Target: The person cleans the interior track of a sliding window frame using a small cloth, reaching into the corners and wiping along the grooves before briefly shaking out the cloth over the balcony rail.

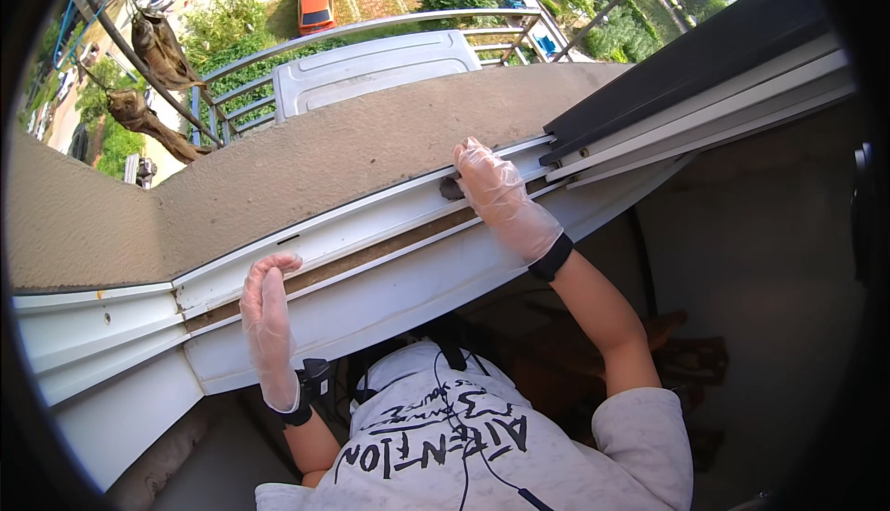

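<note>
A white window frame [361,233] runs diagonally before me, with a brown, dirty-looking channel [389,248] between its rails. My right hand [504,198], in a clear plastic glove, is at the frame near the sliding sash, its fingers bent over a dark grey piece of material [452,188], perhaps a cloth, that lies in the outer track. My left hand [270,323], gloved likewise, rests at the lower left part of the frame with fingers curled over the rails; nothing shows in it. Black bands circle both wrists.
Beyond the frame is a rough concrete ledge [361,143], then a metal railing [243,59] around a white panel [375,70]. Dried fish [156,49] hang outside at the left. A dark-edged sash [695,66] stands at the right. Parked cars and greenery lie far below.
</note>
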`<control>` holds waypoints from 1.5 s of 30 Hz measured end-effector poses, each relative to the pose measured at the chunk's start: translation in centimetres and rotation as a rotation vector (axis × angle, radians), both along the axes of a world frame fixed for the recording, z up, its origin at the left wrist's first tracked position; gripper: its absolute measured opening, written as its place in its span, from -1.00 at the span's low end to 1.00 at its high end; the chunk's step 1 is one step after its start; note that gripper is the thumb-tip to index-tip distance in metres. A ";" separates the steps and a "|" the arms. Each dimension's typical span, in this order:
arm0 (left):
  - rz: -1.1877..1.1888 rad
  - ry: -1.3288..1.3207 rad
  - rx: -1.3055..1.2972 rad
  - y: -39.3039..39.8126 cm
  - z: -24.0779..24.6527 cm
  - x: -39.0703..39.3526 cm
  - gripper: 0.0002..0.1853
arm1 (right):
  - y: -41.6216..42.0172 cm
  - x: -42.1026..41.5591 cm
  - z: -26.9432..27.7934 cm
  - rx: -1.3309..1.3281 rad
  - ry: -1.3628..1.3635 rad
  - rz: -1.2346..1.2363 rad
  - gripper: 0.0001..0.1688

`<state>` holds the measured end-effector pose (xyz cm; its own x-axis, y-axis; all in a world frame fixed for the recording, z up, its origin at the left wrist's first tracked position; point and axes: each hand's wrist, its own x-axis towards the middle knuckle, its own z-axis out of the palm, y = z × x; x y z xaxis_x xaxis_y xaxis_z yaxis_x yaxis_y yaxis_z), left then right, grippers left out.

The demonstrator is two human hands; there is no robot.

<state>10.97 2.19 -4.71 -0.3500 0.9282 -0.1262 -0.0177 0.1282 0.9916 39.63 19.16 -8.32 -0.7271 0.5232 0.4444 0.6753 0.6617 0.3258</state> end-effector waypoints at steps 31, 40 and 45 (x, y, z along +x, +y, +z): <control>-0.047 -0.016 0.019 0.6 1.3 0.2 -0.75 | 2.4 4.0 -3.4 -0.611 0.238 -1.004 -0.48; -0.094 -0.047 0.018 0.4 0.1 0.0 -0.75 | 3.4 3.3 -2.6 -0.560 -0.437 -1.129 -0.24; -0.126 -0.026 0.029 1.1 1.0 0.3 -0.75 | -1.5 -2.0 -5.9 0.241 -1.139 -0.996 -0.29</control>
<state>11.28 3.32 -3.71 -0.2270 0.9681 -0.1059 -0.0290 0.1019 0.9944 37.58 17.67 -14.20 -0.1385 0.9889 0.0543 0.1232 -0.0372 0.9917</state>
